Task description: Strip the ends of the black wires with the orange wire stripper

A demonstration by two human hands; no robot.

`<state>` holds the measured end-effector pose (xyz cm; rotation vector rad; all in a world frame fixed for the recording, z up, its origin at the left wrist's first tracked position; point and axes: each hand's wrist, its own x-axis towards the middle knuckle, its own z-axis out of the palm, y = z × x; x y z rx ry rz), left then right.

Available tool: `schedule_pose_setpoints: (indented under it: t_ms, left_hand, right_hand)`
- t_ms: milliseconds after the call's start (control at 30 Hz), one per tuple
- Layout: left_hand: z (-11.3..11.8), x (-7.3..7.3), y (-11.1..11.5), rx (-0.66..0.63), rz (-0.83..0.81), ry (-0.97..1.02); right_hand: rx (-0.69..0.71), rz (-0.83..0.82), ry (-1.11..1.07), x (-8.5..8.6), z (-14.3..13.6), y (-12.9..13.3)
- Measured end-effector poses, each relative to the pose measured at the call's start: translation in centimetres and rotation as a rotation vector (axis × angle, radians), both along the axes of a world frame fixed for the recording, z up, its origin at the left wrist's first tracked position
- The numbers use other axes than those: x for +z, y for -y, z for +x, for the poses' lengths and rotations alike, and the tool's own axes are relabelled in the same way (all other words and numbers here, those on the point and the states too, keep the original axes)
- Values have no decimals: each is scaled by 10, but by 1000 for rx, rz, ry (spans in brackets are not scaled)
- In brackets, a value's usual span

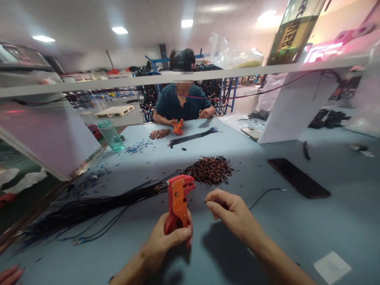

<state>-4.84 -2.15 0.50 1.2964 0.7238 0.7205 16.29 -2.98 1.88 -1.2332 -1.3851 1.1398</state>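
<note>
My left hand [173, 235] is wrapped around the handles of a red and orange wire stripper [178, 194], which stands upright with its jaws on top. To its right, my right hand [227, 206] is pinched closed on a thin black wire [263, 196]. A short dark end shows at the fingertips, and the other end trails out behind the hand to a bluish, shiny terminal. The wire end is apart from the jaws. Beyond the stripper lies a heap of short black and copper-coloured bits [210, 170]. A long bundle of black wires [97, 209] stretches out to the left.
Across the table [285, 237] a co-worker [184, 103] holds another orange stripper [178, 126] near a smaller wire bundle [192, 136]. A phone [299, 178] lies at right, a green bottle [111, 136] at left. A white shelf [118, 84] spans overhead. Someone's fingers [11, 275] show lower left.
</note>
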Motion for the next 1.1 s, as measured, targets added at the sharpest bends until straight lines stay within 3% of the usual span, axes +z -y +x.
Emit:
schedule_pose_setpoints:
  t_ms: [100,200,500,1100]
  left_hand:
    - [1,-1,3,-150,-297,194]
    - [1,-2,5,-244,-401,233]
    - [-1,-3,4,-280,-414,230]
    - [1,-4,5,-254,-413,198]
  right_hand:
    - [-52,36,26,3,3,1]
    - [-79,66,56,7,4,3]
    - [-130,354,174,8,6,1]
    - [-148,395,256,7,4,4]
